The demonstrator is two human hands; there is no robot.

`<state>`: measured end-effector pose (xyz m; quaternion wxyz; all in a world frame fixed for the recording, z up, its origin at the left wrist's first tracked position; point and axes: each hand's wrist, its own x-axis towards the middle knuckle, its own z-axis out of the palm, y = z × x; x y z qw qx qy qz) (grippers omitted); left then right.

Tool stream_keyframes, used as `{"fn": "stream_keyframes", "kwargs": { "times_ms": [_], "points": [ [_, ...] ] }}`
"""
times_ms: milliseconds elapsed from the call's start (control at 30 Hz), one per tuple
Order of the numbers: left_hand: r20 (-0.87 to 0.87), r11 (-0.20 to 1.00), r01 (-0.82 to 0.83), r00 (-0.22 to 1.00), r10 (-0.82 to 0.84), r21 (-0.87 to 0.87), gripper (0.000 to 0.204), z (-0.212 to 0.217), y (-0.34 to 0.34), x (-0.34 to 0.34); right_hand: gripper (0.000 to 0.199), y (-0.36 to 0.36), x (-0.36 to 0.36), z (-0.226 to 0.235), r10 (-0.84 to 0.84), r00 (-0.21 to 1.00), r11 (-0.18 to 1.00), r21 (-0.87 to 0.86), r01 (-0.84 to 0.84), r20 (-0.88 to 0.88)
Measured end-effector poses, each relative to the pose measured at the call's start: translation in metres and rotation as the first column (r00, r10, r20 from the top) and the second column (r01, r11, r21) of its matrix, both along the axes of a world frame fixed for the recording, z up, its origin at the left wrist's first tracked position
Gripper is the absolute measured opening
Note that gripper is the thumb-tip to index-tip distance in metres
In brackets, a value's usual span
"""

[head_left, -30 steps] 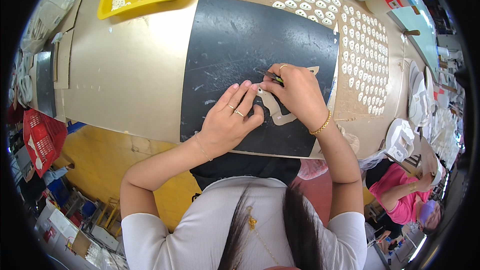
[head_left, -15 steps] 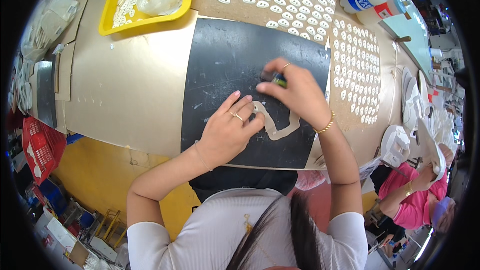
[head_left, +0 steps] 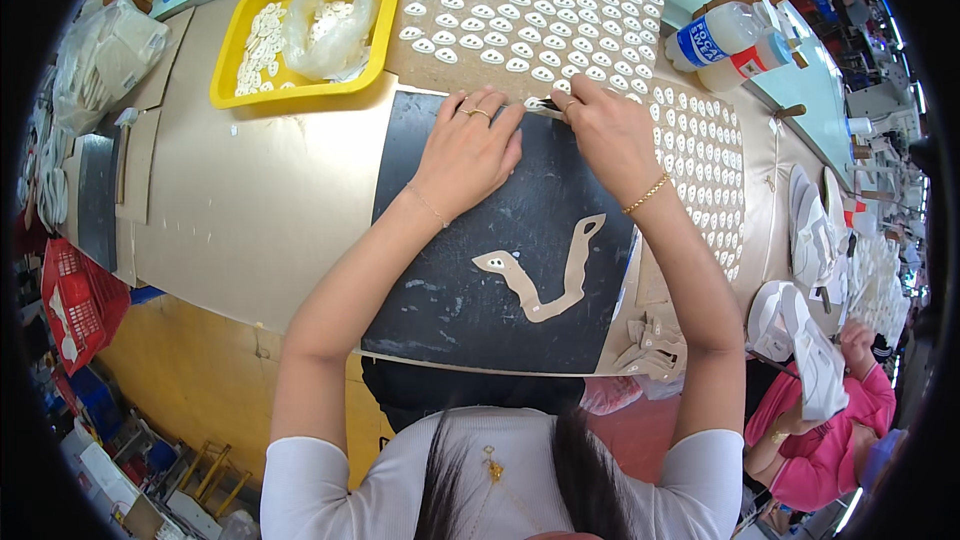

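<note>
Beige strip [head_left: 574, 275] — long axis bent U-wise, opening away; right hand [head_left: 608, 130] clamps dark tool [head_left: 549, 103]; left hand [head_left: 468, 148] grip indeterminable.

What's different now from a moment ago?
The left hand let go of the beige strip, which now lies untouched on the black mat; both hands moved forward to the mat's far edge. The right hand still holds the dark pointed tool, now by the white pieces. The yellow tray stayed put.
</note>
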<state>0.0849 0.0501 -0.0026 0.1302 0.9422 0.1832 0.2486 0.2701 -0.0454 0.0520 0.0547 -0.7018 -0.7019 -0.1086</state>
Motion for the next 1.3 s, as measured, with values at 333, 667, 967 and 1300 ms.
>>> {"fn": "stream_keyframes", "kwargs": {
  "times_ms": [333, 667, 967, 1300],
  "points": [
    [0.109, 0.98, -0.039, 0.992, 0.061, -0.194, 0.025, -0.009, 0.009, 0.003, 0.006, 0.017, 0.005, 0.005, 0.224, 0.963, 0.974, 0.006, -0.228, 0.147],
    [0.126, 0.979, -0.039, 0.99, 0.065, -0.198, 0.027, -0.006, 0.01, 0.002, 0.015, 0.023, 0.019, 0.005, 0.291, 0.95, 0.949, -0.158, -0.272, 0.112],
    [0.064, 0.969, -0.029, 0.997, 0.046, -0.245, 0.033, -0.007, 0.009, 0.002, 0.024, 0.004, 0.028, -0.014, -0.071, 0.875, 0.995, -0.093, 0.03, -0.479],
    [0.384, 0.753, 0.054, 0.882, 0.271, -0.656, 0.036, 0.018, 0.0, -0.014, 0.028, -0.02, -0.032, 0.041, 0.041, 0.85, 0.983, 0.172, 0.06, -0.525]
  ]
}}
